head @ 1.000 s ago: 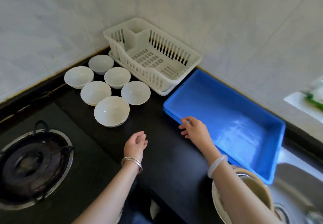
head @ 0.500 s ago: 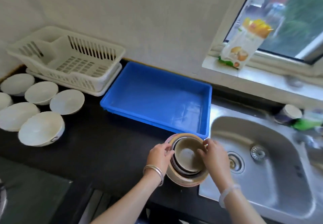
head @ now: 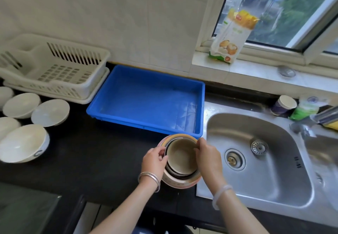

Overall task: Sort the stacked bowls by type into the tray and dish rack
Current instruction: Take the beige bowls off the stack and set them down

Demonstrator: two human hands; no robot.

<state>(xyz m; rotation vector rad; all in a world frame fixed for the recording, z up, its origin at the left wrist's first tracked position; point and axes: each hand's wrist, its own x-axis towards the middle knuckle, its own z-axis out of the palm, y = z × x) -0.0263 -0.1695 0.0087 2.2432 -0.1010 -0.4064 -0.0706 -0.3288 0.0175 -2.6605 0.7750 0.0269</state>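
Both hands are gripping the stack of bowls (head: 180, 160). The left hand (head: 155, 158) is curling its fingers over the left rim and the right hand (head: 208, 158) over the right rim. It cannot be told whether they are taking only the top beige bowl or several.

The stack is sitting between the hands on the black counter (head: 102, 160), with the sink (head: 256, 160) just to the right of the grip. The blue tray (head: 144, 124) is lying directly beyond the grip, just beside the stack, with its long axis running left to right. No bowls are showing inside it.

The dish rack (head: 54, 73) is standing beyond and well to the left, past the tray, and is likewise showing no bowls. In my judgement the left hand is the nearer to it. Loose white bowls (head: 22, 142) are resting far left of the grip.
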